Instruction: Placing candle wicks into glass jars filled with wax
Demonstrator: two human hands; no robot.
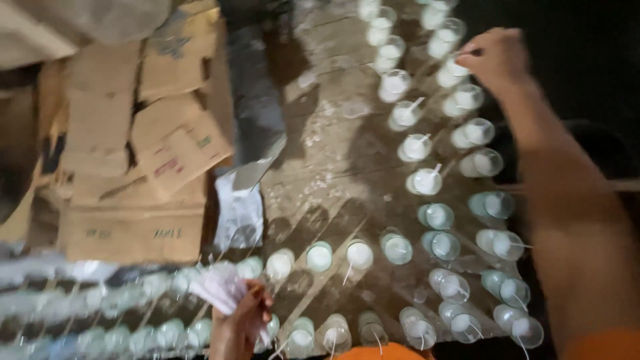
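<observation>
Item: glasses [427, 181], small and clear, filled with white wax, standing in rows on a wooden floor [333, 153]. I count two long rows running away from me on the right and further rows crossing the lower part of the view.

Wicks: thin white wicks [418, 103] stick up from several glasses in the inner right-hand row. Others near the bottom right also show one. Some middle glasses, greenish in this light, show none that I can make out; blur keeps me from being sure.

Right hand [497, 59]: stretched far out over the top of the outer row, fingers pinched together just above a glass [455, 69]. It looks closed on something thin, probably a wick, but I cannot tell for certain.

Left hand [241, 319]: low and near me, fingers curled shut around a bundle [219, 285] of pale wicks, held above the lower rows.

Progress, as I judge it: the wax is already poured everywhere I can see. Wick-setting seems partly done, with the right rows mostly served. The lower left rows are too smeared to check. A good bundle remains in hand, so plenty appears left.

Surroundings: flattened cardboard boxes [133, 147] piled to the left, well apart from the glasses, and a grey sheet [250, 100] lying between them and the floor boards.
</observation>
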